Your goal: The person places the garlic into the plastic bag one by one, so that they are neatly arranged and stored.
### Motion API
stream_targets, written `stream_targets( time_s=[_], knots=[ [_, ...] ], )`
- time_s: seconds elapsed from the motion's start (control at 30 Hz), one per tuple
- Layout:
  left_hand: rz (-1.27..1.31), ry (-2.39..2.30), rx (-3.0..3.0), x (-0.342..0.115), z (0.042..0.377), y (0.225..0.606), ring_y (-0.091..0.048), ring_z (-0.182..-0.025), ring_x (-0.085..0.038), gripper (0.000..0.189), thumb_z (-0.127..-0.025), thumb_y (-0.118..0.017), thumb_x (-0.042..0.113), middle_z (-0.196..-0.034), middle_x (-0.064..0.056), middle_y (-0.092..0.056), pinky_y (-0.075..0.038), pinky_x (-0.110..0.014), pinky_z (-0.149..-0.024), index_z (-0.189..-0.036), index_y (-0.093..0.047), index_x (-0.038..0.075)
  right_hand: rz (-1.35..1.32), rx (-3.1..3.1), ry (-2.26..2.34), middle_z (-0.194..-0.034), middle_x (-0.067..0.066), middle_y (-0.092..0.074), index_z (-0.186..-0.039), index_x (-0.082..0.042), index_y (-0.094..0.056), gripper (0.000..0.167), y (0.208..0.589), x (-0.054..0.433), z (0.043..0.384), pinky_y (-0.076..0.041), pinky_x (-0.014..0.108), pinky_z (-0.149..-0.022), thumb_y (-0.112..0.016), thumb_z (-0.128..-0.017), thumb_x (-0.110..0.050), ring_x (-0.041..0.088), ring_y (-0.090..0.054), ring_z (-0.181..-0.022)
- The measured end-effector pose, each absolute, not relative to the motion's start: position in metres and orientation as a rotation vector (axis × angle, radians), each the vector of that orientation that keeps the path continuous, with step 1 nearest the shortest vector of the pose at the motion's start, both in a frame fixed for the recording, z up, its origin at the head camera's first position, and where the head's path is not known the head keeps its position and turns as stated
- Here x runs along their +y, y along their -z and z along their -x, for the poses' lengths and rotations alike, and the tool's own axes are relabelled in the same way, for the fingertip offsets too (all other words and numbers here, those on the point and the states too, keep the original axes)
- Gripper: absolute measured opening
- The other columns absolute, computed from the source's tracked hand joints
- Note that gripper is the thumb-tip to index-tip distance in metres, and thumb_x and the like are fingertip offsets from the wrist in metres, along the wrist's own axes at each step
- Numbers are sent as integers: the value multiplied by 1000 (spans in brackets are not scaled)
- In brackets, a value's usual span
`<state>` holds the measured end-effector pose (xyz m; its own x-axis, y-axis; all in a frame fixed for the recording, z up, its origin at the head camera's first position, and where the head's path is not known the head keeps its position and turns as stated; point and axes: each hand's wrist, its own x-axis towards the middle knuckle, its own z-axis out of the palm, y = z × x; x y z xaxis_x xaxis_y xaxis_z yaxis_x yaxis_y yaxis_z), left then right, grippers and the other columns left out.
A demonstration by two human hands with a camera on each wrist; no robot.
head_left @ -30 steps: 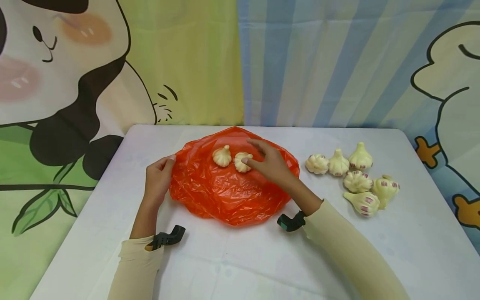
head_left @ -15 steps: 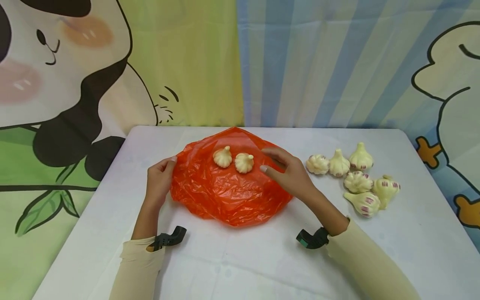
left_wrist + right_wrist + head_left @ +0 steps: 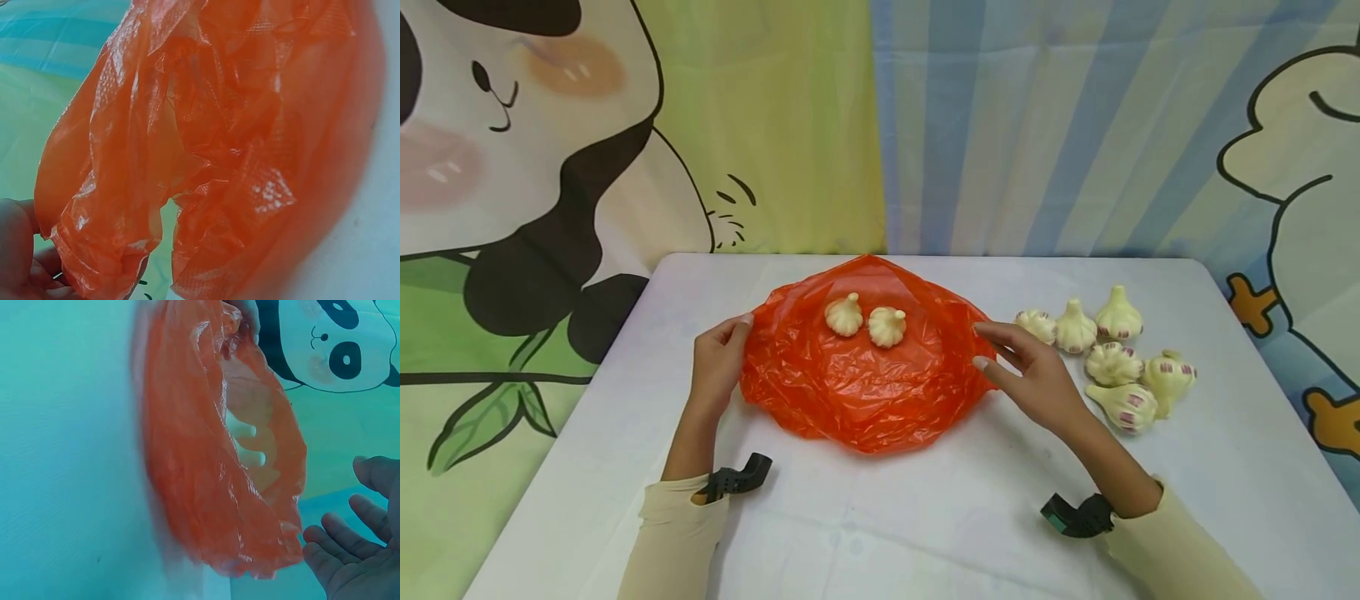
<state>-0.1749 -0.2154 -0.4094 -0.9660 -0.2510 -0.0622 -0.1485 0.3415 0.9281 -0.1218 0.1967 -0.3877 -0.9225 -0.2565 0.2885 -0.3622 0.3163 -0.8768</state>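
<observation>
"Garlic bulbs (image 3: 886,327), two of them, sit in the red bag (image 3: 880,383). Right hand (image 3: 1037,371) just pulled back from them to the bag's right edge. Dropped off?"

"Probably, so that hand's free: fingers loosely spread, holding nothing, can't tell if they brush the plastic. Left hand (image 3: 718,354) pinches the left rim. That pair lies between both hands; six more bulbs (image 3: 1114,364) sit past the right one."

Right wrist view: probably garlic bulbs (image 3: 251,457), partly hidden by the blurry-edged red bag (image 3: 190,462).
</observation>
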Motion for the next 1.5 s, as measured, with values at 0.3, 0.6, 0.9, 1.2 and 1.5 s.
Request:
stream_targets(
  time_s=[0.3,0.6,0.9,1.2,1.5],
  knots=[
    [-374,1723,-2474,-217,175,410,-52,-115,-18,57,-99,-48,50,-129,-9,-59,-45,-32,-98,-132,-61,5,-584,-2491,-1494,-129,8,-58,-129,-6,-60,47,394,232,88,-42,19,-94,-71,-85,5,4,-52,-120],
    [-366,1753,-2482,-218,175,408,-52,-113,-17,57,-99,-48,50,-128,-8,-59,-46,-28,-95,-132,-61,5,-458,-2557,-1195,-120,7,-62,-126,-6,-63,48,391,263,67,-40,10,-91,-74,-81,7,-4,-53,-112],
    [-372,1745,-2480,-218,173,407,-52,-115,-19,58,-99,-48,50,-130,-9,-58,-45,-33,-99,-132,-61,5,-282,-2554,-1030,-121,9,-61,-128,-8,-63,51,392,293,51,-36,3,-87,-74,-81,7,-12,-46,-112],
    [-383,1738,-2492,-218,174,408,-51,-117,-20,59,-98,-48,51,-131,-9,-58,-44,-34,-100,-133,-60,6,-80,-2559,-1031,-125,0,-58,-129,-6,-61,44,401,319,43,-31,1,-90,-73,-87,-5,-13,-40,-119],
    [-378,1725,-2495,-217,175,410,-52,-117,-20,60,-98,-48,53,-132,-8,-58,-46,-33,-98,-133,-60,6,-52,-2677,-958,-134,15,-54,-134,-9,-57,49,409,329,42,-29,15,-105,-73,-88,-8,7,-37,-133]
  ],
)
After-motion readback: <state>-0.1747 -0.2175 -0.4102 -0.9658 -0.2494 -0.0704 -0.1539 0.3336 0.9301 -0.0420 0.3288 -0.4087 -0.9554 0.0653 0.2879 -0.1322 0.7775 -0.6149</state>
